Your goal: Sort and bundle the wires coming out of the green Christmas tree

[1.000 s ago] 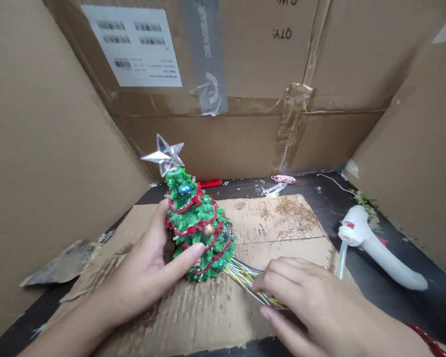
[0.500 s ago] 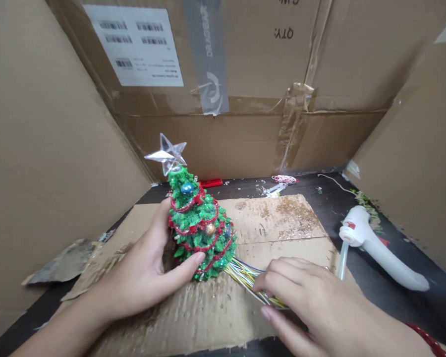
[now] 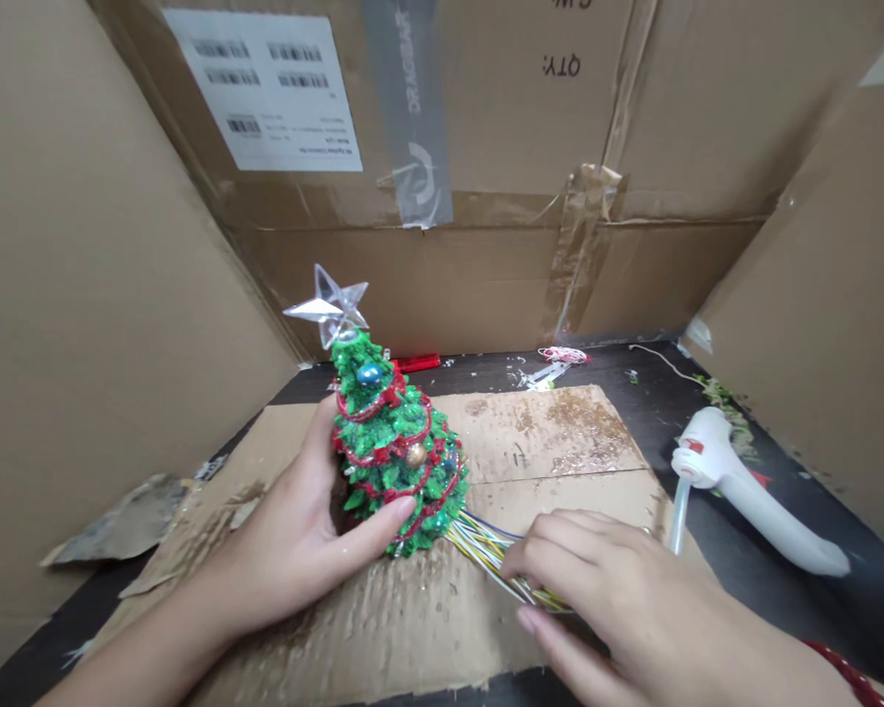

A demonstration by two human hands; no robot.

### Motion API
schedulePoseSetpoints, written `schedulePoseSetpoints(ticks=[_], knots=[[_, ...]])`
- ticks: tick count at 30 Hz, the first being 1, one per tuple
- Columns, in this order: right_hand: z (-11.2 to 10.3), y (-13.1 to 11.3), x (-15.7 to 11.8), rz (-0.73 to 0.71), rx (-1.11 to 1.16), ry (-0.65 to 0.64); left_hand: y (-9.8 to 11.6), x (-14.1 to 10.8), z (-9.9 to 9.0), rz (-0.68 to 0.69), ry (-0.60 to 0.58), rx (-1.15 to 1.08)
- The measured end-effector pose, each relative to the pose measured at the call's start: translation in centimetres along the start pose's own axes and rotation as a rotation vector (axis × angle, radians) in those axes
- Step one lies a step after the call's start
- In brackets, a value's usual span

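Note:
A small green Christmas tree [image 3: 394, 422] with red garlands and coloured baubles tilts to the left over the cardboard sheet. A clear star [image 3: 329, 306] tops it. My left hand [image 3: 316, 520] is closed round the tree's left side, its thumb across the lower front; the other fingers are hidden behind. From under the tree's base a bundle of thin wires [image 3: 482, 550], white, yellow and blue, runs to the right. Around that bundle my right hand [image 3: 596, 579] is closed, thumb below and fingers on top, partly hiding the wires.
A white hot glue gun [image 3: 755, 501] lies at the right, a glue stick pointing towards me. The stained cardboard sheet [image 3: 545, 432] covers the dark table. Behind are a red tool handle [image 3: 417, 362] and tangled string [image 3: 564, 354]. Cardboard walls [image 3: 486, 280] stand around.
My left thumb has slid slightly right across the tree's lower front, and the left forearm has shifted a little. The tree and my right hand are almost unmoved.

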State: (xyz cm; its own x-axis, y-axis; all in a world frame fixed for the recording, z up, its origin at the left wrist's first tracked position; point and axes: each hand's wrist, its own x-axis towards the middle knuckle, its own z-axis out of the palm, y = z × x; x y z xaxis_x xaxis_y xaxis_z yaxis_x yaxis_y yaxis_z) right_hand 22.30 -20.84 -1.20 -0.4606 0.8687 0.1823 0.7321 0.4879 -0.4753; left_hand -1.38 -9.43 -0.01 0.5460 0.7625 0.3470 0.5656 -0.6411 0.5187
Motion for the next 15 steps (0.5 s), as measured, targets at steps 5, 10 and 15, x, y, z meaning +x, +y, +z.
schedulePoseSetpoints(ticks=[5, 10, 15], knots=[[0.0, 0.1, 0.1, 0.010, 0.015, -0.013, -0.2, -0.2, 0.1, -0.003, -0.004, 0.019], [-0.1, 0.0, 0.0, 0.030, 0.024, -0.035, -0.7, -0.2, 0.0, 0.028, -0.034, 0.041], [-0.2, -0.1, 0.0, 0.043, 0.020, -0.049, -1.1, -0.5, 0.0, 0.012, -0.049, 0.027]])
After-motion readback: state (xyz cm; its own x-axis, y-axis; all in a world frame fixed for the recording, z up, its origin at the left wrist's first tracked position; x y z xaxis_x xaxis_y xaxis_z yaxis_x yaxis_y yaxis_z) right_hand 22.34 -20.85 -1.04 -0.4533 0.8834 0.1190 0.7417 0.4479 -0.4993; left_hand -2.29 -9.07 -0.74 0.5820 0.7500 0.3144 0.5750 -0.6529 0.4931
